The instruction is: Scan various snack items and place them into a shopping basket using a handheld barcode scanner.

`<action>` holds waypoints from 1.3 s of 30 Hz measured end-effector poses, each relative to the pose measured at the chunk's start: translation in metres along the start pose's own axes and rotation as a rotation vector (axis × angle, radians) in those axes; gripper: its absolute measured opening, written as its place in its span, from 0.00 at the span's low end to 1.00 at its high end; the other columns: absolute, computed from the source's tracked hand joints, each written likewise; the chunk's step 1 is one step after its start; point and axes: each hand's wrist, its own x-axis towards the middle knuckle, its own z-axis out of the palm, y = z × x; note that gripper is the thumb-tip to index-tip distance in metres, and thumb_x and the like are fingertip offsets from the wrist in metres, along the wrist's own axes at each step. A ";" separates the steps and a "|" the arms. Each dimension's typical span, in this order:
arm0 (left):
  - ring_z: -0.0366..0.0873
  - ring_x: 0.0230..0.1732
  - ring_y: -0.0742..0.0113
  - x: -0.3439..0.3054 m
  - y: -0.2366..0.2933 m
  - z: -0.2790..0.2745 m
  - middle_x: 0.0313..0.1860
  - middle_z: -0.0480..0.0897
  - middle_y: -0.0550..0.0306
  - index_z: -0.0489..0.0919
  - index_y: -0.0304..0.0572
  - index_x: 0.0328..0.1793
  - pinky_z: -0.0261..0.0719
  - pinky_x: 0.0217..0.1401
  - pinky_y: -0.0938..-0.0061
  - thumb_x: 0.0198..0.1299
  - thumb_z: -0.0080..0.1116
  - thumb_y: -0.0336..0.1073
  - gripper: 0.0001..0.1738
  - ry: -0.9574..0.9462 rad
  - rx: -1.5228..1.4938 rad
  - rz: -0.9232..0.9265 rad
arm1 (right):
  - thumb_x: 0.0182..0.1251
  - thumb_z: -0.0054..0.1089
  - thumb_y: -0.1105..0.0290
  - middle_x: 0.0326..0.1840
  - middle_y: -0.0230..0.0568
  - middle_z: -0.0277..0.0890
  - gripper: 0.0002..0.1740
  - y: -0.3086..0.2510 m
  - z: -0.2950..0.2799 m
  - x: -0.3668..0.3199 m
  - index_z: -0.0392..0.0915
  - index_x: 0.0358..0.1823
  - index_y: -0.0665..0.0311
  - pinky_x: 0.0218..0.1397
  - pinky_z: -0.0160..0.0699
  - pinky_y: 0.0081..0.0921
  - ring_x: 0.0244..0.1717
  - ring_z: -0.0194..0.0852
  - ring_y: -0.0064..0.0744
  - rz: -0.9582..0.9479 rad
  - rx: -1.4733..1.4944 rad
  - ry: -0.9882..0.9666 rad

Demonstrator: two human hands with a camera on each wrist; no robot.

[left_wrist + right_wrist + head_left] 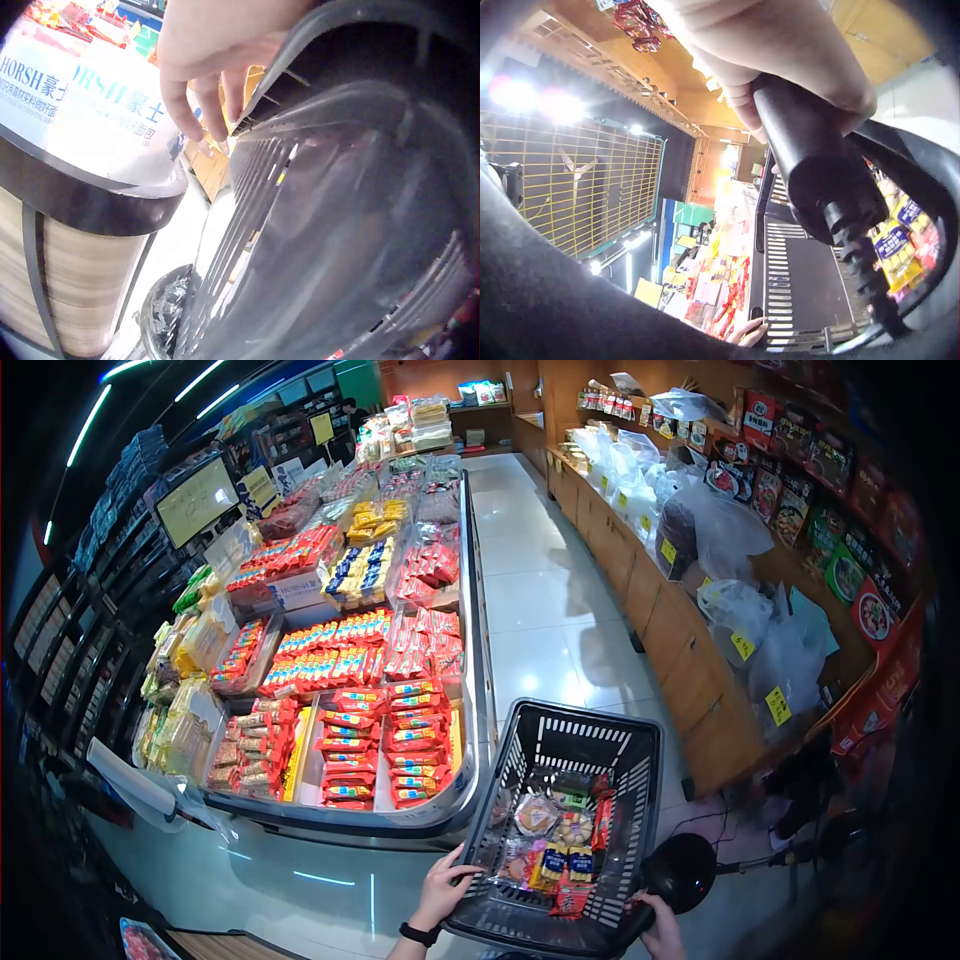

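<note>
Lit by white tube lights (88,426) between 10 and 11 o'clock. Floored in pale, glossy tiles (530,600) toward 12, mirroring light streaks at 7. Lined with wooden counter (640,605) from 1 to 4, dark shelving (60,630) at 9. Backed by orange-brown wall (435,375) near 12. In right wrist view, fitted with yellow grid (607,187) at 9.

At ten o'clock in your head view, the sign (197,502) is too blurred to read. Your left wrist view crops your left hand (225,45) at twelve; in the other, a tube (802,142) partly hides your right hand (780,45) and basket (806,274).
</note>
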 end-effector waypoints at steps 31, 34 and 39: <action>0.82 0.40 0.63 0.096 0.004 0.049 0.59 0.71 0.41 0.84 0.53 0.37 0.76 0.37 0.77 0.49 0.57 0.31 0.10 0.070 -0.115 0.008 | 0.52 0.58 0.69 0.20 0.31 0.70 0.06 -0.061 0.030 0.128 0.71 0.30 0.60 0.23 0.71 0.20 0.19 0.70 0.24 -0.442 -0.313 0.119; 0.78 0.50 0.59 0.140 0.011 0.052 0.54 0.74 0.41 0.84 0.49 0.37 0.76 0.43 0.74 0.49 0.55 0.30 0.10 0.006 -0.127 -0.080 | 0.51 0.59 0.70 0.20 0.32 0.70 0.10 -0.088 0.047 0.155 0.71 0.34 0.63 0.24 0.75 0.23 0.20 0.71 0.26 -0.446 -0.325 0.084; 0.72 0.57 0.58 0.225 0.014 0.056 0.51 0.75 0.37 0.83 0.45 0.38 0.74 0.50 0.74 0.51 0.55 0.30 0.10 0.041 -0.079 -0.039 | 0.52 0.59 0.68 0.20 0.33 0.70 0.09 -0.127 0.080 0.208 0.70 0.31 0.63 0.26 0.74 0.23 0.20 0.72 0.28 -0.384 -0.250 0.037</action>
